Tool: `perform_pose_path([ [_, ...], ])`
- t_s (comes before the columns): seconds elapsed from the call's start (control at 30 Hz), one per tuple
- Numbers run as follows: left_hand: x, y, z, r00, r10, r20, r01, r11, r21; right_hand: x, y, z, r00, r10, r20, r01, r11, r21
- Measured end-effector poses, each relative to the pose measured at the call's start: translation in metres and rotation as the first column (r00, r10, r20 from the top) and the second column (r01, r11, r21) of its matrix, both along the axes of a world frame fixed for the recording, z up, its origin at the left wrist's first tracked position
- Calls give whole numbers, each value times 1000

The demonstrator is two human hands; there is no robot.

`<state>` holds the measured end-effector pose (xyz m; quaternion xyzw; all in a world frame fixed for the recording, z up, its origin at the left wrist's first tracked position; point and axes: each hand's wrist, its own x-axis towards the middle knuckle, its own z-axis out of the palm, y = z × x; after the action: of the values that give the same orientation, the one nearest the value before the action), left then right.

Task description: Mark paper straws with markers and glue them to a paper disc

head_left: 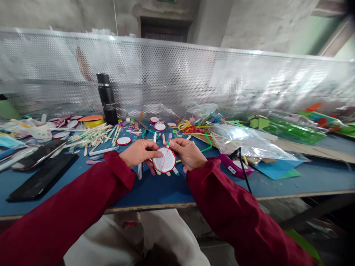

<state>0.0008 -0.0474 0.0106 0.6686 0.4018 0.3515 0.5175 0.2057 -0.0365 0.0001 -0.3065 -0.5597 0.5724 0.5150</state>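
Observation:
Between my two hands, above the blue table near its front edge, is a round white disc with a red rim [168, 165]. A thin red line crosses its face. My left hand [142, 152] pinches the disc's upper left edge between thumb and fingers. My right hand [188, 152] is closed at the upper right edge, its thumb beside a small stick with pink and teal on it [168, 141]. Short coloured sticks show around and below the disc; whether they are fixed to it or lie on the table I cannot tell.
Similar red-rimmed discs [123, 140] and a heap of wooden sticks [95, 136] lie behind and left. A black bottle [107, 101] stands near the perforated screen [172, 74]. Black phones [41, 179] lie left; a purple device with a cable [234, 166] and clear plastic bags [244, 140] lie right.

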Motion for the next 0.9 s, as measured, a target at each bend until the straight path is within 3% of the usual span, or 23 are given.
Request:
perform_pose_path([
  [0.33, 1, -2, 2, 1000, 8, -1, -8, 1000, 0, -1, -3, 2, 999, 30, -30, -31, 998, -56],
  [0.9, 2, -9, 8, 998, -32, -45, 35, 997, 64, -2, -4, 2, 997, 65, -46, -66, 997, -36],
])
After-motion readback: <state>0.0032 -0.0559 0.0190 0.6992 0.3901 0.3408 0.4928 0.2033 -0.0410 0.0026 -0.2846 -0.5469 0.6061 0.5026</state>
